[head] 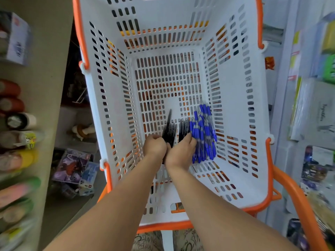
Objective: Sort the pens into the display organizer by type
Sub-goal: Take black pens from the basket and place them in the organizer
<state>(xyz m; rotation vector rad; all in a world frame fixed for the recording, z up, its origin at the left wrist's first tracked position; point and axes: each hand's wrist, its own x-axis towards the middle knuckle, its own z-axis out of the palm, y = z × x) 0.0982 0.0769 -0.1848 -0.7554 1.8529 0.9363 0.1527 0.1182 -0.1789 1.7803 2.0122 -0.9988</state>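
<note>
Both my hands reach down into a white slotted basket (pixel 235 109) with orange handles. My left hand (pixel 155 146) is curled round a bunch of black pens (pixel 169 129) that fan upward from its fist. Beside it, my right hand (pixel 181 153) grips a second bunch of black pens (pixel 184 126) near their lower ends. Just right of that hand, a pile of several blue pens (pixel 204 134) lies on the basket floor against the right wall. The display organizer is not in view.
The basket sits on an orange cart frame (pixel 293 194). A shelf of bottles and tubes (pixel 16 134) runs down the left. Toy boxes (pixel 74 167) lie on the floor at lower left. Notebooks and paper packs (pixel 311 109) fill shelves on the right.
</note>
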